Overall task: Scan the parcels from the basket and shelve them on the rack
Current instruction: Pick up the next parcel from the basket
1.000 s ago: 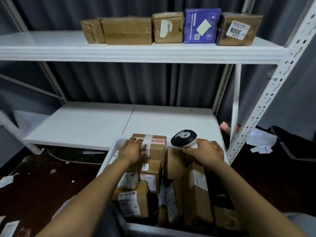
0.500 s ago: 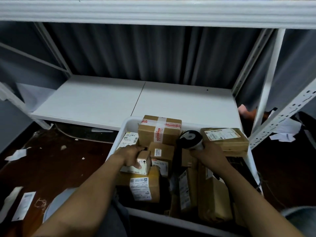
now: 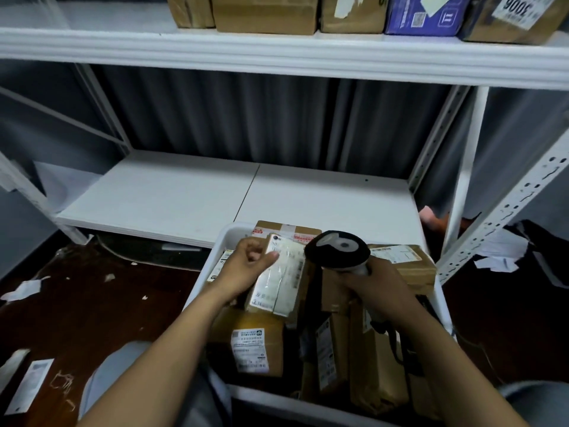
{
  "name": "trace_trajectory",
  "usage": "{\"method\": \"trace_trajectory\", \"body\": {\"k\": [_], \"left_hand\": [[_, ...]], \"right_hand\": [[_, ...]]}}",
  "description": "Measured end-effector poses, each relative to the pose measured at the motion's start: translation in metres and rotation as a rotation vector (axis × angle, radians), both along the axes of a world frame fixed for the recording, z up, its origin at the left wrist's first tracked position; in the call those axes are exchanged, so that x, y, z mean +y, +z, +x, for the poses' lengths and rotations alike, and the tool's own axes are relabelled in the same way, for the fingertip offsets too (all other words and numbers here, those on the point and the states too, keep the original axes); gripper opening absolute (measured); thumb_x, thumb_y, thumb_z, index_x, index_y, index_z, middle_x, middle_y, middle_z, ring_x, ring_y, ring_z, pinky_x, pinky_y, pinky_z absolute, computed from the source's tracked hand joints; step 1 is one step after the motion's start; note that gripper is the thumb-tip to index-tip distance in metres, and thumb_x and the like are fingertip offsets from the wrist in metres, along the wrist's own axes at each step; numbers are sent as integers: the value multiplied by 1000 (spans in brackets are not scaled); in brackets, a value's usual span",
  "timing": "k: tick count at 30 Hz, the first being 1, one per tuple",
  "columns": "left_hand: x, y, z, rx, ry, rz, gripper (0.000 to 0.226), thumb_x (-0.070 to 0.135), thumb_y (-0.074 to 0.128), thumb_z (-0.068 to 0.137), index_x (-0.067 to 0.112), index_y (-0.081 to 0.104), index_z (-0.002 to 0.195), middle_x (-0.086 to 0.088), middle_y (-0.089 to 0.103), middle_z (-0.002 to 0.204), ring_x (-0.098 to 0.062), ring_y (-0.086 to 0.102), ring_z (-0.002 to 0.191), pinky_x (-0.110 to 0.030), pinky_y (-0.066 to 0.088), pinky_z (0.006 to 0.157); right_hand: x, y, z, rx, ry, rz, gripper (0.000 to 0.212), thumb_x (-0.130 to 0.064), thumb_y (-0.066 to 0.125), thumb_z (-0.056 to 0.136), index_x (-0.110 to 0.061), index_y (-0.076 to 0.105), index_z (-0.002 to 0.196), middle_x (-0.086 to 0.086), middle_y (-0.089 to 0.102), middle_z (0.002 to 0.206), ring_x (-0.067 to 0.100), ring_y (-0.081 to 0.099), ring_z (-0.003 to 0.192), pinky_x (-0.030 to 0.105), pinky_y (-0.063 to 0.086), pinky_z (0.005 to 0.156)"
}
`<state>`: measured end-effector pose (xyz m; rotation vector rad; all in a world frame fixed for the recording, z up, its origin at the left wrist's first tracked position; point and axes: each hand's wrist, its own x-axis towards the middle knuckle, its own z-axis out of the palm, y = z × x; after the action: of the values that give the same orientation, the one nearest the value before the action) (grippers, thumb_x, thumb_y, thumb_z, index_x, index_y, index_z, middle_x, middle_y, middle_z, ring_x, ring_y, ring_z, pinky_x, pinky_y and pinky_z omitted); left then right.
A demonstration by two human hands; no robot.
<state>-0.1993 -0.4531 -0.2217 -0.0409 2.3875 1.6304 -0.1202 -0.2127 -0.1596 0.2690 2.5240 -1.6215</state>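
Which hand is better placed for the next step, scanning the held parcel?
Right. The right hand grips the scanner, its head close beside the parcel label. The left hand is occupied holding that parcel above the basket.

Top of frame: five on the upper shelf (image 3: 277, 50), four brown parcels (image 3: 264, 13) and one purple parcel (image 3: 425, 16). Two shelves, counting the lower shelf (image 3: 184, 195). Lower centre: one basket (image 3: 228, 238), at least seven basket parcels (image 3: 255, 346), too crammed for an exact tally, including one held parcel (image 3: 280, 278). One scanner (image 3: 337, 248). Two hands: left hand (image 3: 246, 266), right hand (image 3: 375, 288).
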Motion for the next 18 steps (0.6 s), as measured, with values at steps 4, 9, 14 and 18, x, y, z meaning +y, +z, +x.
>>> {"method": "trace_trajectory", "body": {"k": [4, 9, 14, 18], "left_hand": [[20, 5, 22, -21, 130, 137, 30, 49, 61, 88, 22, 48, 88, 2, 61, 101, -10, 55, 93, -27, 40, 79], [27, 11, 45, -202, -2, 483, 56, 35, 73, 78, 28, 51, 128, 0, 67, 118, -19, 65, 106, -35, 53, 85], [16, 14, 57, -348, -243, 581, 81, -5, 68, 79, 51, 42, 132, -3, 67, 124, -28, 68, 105, -36, 60, 74], [4, 18, 49, -243, -101, 437, 65, -5, 66, 82, 30, 52, 135, -3, 73, 109, -19, 71, 90, -28, 59, 65]], "right_hand": [[-12, 9, 10, 20, 42, -130, 7, -17, 70, 87, -22, 66, 86, -6, 70, 77, -4, 64, 57, 12, 48, 49], [-22, 5, 17, 70, -36, -144, 11, -21, 74, 84, -29, 67, 88, -1, 74, 91, 18, 70, 87, 48, 58, 83], [-12, 11, 20, 70, -121, -180, 8, -14, 71, 87, -12, 70, 94, 5, 72, 83, 10, 69, 72, 23, 58, 62], [7, 16, 22, 24, -36, -58, 9, -20, 71, 86, -11, 69, 84, 5, 70, 67, 20, 67, 60, 40, 58, 61]]}}
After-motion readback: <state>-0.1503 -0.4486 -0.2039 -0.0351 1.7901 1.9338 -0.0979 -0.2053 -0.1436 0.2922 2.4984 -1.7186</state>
